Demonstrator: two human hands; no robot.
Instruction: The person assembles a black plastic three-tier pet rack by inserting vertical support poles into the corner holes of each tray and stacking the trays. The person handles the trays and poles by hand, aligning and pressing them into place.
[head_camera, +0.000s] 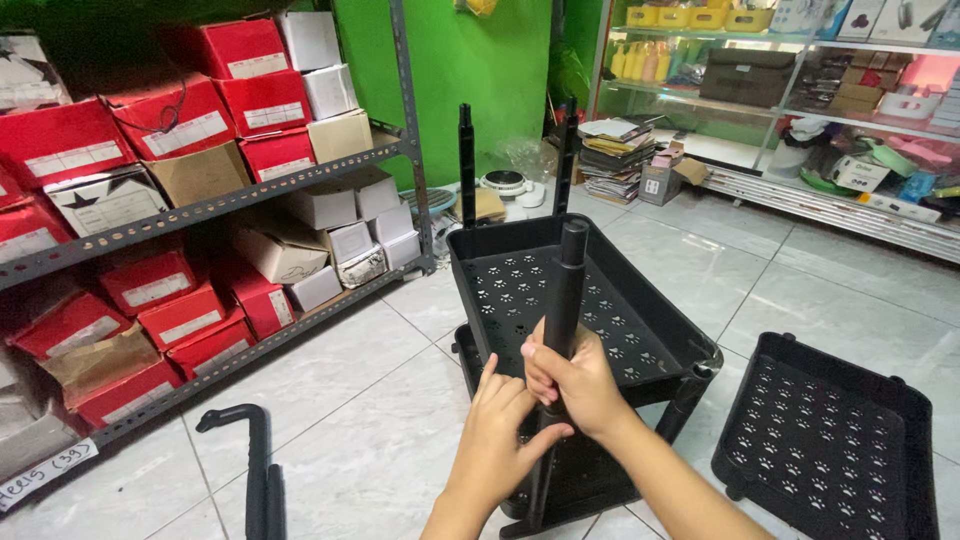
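Note:
A black plastic cart stands on the floor, its upper perforated tray resting over a lower tray. Black upright poles rise from its corners; two far ones stand behind. My right hand is wrapped around the near black pole, which stands upright at the tray's front corner. My left hand presses against the same pole just below, thumb across it. A third perforated black tray lies loose on the tiles at the right.
A metal shelving rack with red and white boxes fills the left side. A black curved handle piece lies on the floor at lower left. Glass display shelves line the back right, stacked papers beside them.

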